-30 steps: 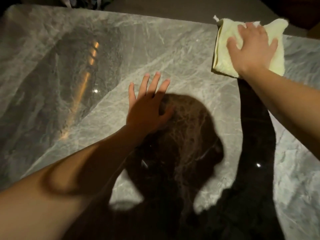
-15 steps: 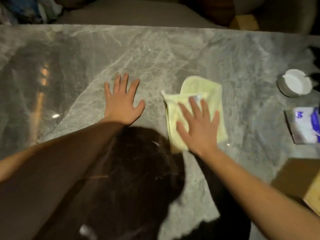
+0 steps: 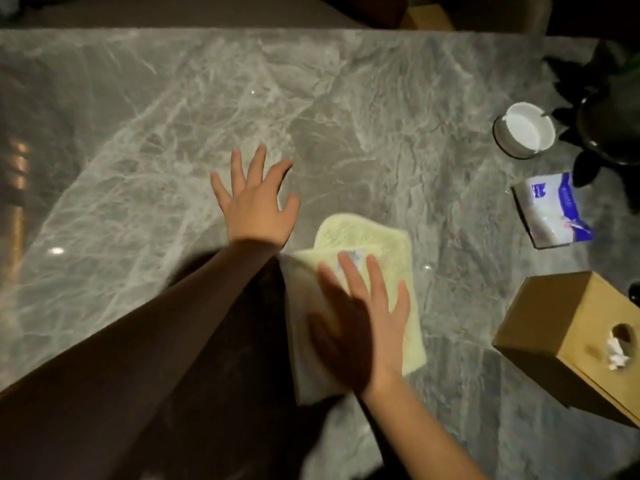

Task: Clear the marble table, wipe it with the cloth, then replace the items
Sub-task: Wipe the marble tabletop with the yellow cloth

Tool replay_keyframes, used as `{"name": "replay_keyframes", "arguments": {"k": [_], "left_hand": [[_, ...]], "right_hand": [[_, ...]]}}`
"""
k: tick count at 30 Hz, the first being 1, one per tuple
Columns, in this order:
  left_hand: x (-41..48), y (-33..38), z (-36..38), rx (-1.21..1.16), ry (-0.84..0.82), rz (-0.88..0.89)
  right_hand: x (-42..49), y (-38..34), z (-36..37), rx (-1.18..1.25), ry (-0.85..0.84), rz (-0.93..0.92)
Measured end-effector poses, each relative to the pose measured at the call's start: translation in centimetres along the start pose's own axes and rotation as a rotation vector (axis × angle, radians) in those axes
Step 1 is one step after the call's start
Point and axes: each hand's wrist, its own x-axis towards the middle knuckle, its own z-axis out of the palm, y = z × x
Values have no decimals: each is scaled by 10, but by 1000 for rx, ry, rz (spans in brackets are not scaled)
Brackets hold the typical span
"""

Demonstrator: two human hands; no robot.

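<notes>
Cloth (image 3: 367, 244) under flat right hand (image 3: 360, 323); left hand (image 3: 258, 206) splayed on marble table (image 3: 346, 98) beside.

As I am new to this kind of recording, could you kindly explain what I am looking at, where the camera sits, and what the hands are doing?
There is no machine here: a person works with bare hands, and every picture comes from one camera worn on their head, looking forward and down. The left hand lies flat, fingers spread, on the grey marble table. The right hand presses flat on a pale yellow cloth; nothing is gripped. Towards the right edge stand a round white dish, a blue-and-white tissue pack, a brown cardboard box and a dark pot.
</notes>
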Motion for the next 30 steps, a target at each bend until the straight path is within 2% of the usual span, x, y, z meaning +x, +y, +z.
{"name": "replay_keyframes", "arguments": {"k": [5,8,11,21,25,30], "left_hand": [[-15,-4,7,178,74,78],[-11,-1,2,263,6,61],[-11,4,-1,321,-48,45],[-10,3,1,251,8,82],[-9,2,2,244,10,71],[-10,2,1,289,-33,63]], "right_hand": [[85,49,-2,-70,27,66],[148,71,-17,70,0,87],[203,92,-26,80,15,79],[364,150,-45,93,33,118],[401,167,-48,75,63,82],[389,171,-44,29,51,19]]}}
